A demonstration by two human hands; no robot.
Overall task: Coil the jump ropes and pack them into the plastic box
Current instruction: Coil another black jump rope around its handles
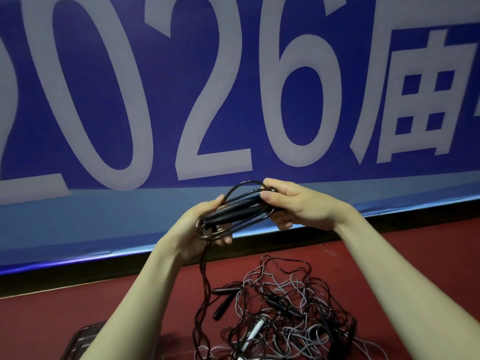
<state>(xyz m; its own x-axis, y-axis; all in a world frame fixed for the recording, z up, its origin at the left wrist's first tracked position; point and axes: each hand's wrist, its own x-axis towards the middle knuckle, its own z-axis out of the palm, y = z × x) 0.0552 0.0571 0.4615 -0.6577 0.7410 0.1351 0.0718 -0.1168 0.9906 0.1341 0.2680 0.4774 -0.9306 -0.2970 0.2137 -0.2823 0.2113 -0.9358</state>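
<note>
Head view shows both hands raised in the middle of the frame, holding one jump rope (235, 213) between them against the blue banner (259, 87). Its two black handles lie together as a bundle whose long axis runs from lower left to upper right. The left hand (200, 229) curls round the lower-left end, where the loops gather, and the right hand (293, 206) pinches the upper-right end with thumb on top. Several loops already lie along the handles. From the left hand's end a loose tail of cord (201, 294) hangs straight down toward the tangled pile of ropes (285, 307) on the red floor at lower centre. The plastic box (80, 341) sits at lower left, below the left forearm, so that hand is the nearer one for packing.
</note>
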